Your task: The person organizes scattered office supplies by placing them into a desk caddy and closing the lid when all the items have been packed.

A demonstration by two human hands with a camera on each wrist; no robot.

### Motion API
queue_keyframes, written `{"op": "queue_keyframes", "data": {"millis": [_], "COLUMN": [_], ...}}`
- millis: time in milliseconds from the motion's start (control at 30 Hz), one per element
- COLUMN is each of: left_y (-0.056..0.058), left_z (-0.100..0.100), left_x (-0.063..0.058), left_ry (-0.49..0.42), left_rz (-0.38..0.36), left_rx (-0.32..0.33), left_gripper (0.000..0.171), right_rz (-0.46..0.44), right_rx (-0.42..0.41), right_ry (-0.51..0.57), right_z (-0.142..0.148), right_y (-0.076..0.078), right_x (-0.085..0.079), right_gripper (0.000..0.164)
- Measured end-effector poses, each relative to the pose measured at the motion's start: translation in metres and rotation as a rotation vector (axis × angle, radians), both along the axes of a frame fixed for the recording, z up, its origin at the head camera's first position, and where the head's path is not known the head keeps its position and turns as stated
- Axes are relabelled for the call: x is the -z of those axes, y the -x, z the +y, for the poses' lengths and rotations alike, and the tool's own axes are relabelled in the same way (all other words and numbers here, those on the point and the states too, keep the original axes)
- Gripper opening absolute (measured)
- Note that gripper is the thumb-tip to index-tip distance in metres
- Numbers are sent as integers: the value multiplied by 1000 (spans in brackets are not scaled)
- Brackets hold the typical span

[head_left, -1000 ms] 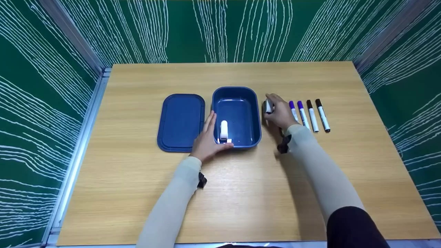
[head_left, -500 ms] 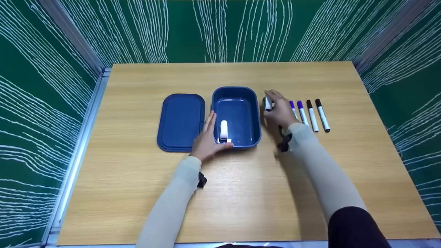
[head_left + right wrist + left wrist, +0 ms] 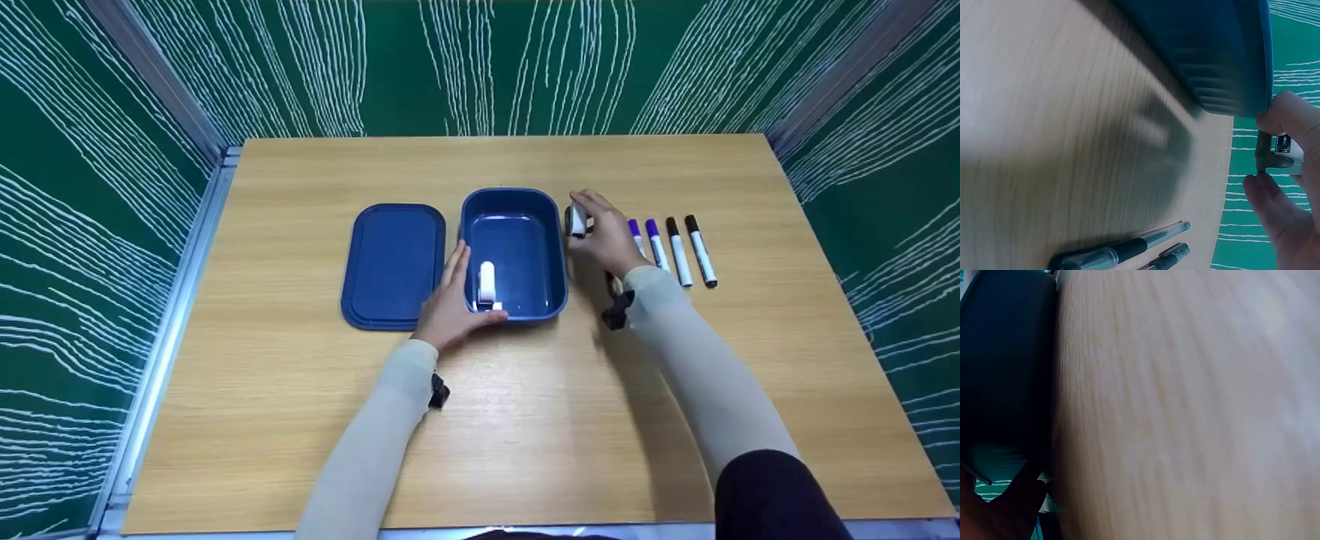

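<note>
My left hand [image 3: 448, 309] rests at the near left corner of a deep blue plastic box [image 3: 564, 247]; its straight fingers lie along the left wall and the thumb reaches over the near rim. Inside the box stands a small white object [image 3: 487, 282] with a rounded top. In my right hand [image 3: 611, 241], just right of the box, thumb and fingertips pinch a small white and dark grey object [image 3: 577, 220], perhaps a mini stapler. The right wrist view shows this piece [image 3: 1264, 152] clear of the table, beside the box's wall [image 3: 1213, 62].
A flat blue lid [image 3: 394, 266] lies left of the box. Right of my right hand lie several whiteboard markers [image 3: 700, 255] with purple or black caps. Two clear-barrelled pens [image 3: 1129, 248] lie below that hand in the right wrist view. Green panels [image 3: 510, 67] border the wooden table [image 3: 525, 420].
My right hand has risen slightly and shifted left toward the box with the white and grey object in its grip. The left hand and the box stay in place.
</note>
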State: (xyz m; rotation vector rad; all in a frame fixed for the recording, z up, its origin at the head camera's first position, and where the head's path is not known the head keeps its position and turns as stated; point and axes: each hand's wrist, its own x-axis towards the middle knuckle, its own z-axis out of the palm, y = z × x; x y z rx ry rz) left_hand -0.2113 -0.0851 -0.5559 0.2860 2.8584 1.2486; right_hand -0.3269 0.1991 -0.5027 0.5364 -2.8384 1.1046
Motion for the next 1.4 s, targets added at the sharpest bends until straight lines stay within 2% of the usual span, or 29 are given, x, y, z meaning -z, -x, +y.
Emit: {"op": "queue_keyframes", "data": {"millis": [567,1000,1400], "left_y": [1,1,1], "left_z": [-1,0,0], "left_x": [0,1,3], "left_ry": [9,28,0], "left_rz": [-1,-20,-13], "left_rx": [-6,-5,-7], "left_gripper": [127,128,126], "right_rz": [-49,-32,-43], "right_rx": [34,-51,-57], "right_ry": [12,118,71], "right_z": [-9,-17,-33], "right_y": [-5,-5,-4], "right_x": [-5,-5,-8], "right_gripper": [75,73,75]}}
